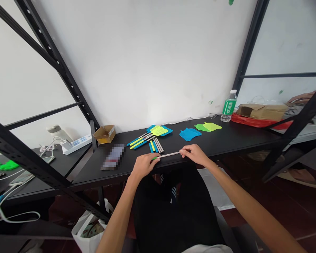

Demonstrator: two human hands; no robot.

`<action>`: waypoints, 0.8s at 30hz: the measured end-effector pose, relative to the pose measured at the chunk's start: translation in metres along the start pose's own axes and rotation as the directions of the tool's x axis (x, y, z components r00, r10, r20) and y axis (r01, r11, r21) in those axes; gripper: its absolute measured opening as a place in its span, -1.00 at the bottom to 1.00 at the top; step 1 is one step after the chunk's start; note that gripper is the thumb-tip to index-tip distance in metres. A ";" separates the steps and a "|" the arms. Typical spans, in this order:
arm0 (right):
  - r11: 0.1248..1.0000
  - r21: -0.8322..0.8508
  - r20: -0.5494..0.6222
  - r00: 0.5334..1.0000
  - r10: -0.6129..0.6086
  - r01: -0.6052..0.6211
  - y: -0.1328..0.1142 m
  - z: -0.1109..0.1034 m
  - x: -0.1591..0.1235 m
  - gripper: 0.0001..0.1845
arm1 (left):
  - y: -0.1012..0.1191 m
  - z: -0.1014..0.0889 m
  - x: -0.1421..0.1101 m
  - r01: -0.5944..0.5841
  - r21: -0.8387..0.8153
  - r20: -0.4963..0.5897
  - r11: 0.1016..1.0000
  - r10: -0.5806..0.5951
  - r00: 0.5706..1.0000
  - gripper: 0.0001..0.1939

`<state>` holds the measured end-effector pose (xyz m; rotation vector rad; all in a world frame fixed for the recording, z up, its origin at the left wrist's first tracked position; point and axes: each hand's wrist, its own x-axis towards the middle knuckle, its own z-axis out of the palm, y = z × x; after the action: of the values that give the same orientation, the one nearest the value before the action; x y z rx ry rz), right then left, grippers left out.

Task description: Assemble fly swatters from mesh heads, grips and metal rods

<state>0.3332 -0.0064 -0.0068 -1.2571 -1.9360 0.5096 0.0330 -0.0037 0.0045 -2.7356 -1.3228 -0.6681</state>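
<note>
Green-ended slim rod [169, 154] stretches sideways; left hand [143, 164] curls around its green end; right hand [193, 154] pinches the other.

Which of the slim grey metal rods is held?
The green-ended rod between the left hand and right hand; the other grey rods lie on the black tabletop.

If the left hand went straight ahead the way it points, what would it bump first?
Probably the short blue and yellow grips lying just past the left hand, though depth is hard to judge here.
</note>
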 end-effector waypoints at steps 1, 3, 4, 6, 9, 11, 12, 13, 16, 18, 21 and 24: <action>1.000 0.013 0.000 1.000 0.000 0.000 -0.001 0.000 0.000 -0.58 | 0.000 0.000 0.000 -0.002 -0.001 -0.002 1.000 0.002 1.000 -0.58; 0.998 0.055 0.003 1.000 0.004 -0.004 -0.002 0.000 0.000 -0.66 | 0.001 -0.001 0.000 0.001 0.005 -0.007 1.000 -0.001 1.000 -0.57; 0.997 0.075 0.005 1.000 0.008 -0.009 -0.003 0.000 -0.001 -0.70 | 0.001 -0.001 0.000 0.004 0.010 -0.010 1.000 -0.004 1.000 -0.57; 0.995 0.096 0.010 1.000 0.017 -0.018 -0.004 0.000 -0.001 -0.73 | 0.002 -0.002 -0.001 0.008 0.018 -0.015 1.000 -0.008 1.000 -0.59; 0.995 0.095 0.009 1.000 0.020 -0.021 -0.004 0.001 -0.001 -0.74 | 0.004 -0.004 -0.001 0.010 0.022 -0.017 1.000 -0.009 1.000 -0.61; 0.995 0.096 0.009 1.000 0.019 -0.019 -0.003 0.001 -0.001 -0.76 | 0.004 -0.004 -0.001 0.013 0.021 -0.015 1.000 -0.013 1.000 -0.62; 0.995 0.096 0.008 1.000 0.016 -0.017 -0.003 0.001 -0.001 -0.76 | 0.004 -0.004 -0.001 0.014 0.020 -0.013 1.000 -0.014 1.000 -0.62; 0.995 0.097 0.007 1.000 0.014 -0.015 -0.002 0.001 -0.001 -0.77 | 0.004 -0.004 -0.001 0.015 0.019 -0.012 1.000 -0.014 1.000 -0.62; 0.996 0.090 0.002 1.000 0.006 -0.006 -0.002 0.002 -0.001 -0.77 | 0.004 -0.003 -0.001 0.016 0.018 -0.005 1.000 -0.016 1.000 -0.63; 0.997 0.083 0.000 1.000 0.003 -0.003 -0.002 0.001 -0.001 -0.77 | 0.004 -0.003 -0.001 0.020 0.019 -0.002 1.000 -0.020 1.000 -0.63; 0.997 0.082 0.002 1.000 0.006 -0.006 -0.003 0.001 -0.001 -0.79 | 0.004 -0.003 0.000 0.024 0.021 -0.001 0.999 -0.024 1.000 -0.64; 0.997 0.078 0.006 1.000 0.006 -0.006 -0.004 0.000 -0.001 -0.80 | 0.004 -0.003 0.000 0.026 0.026 0.000 0.999 -0.026 1.000 -0.65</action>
<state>0.3311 -0.0090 -0.0047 -1.2137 -1.8992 0.5862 0.0347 -0.0067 0.0075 -2.7029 -1.3596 -0.6466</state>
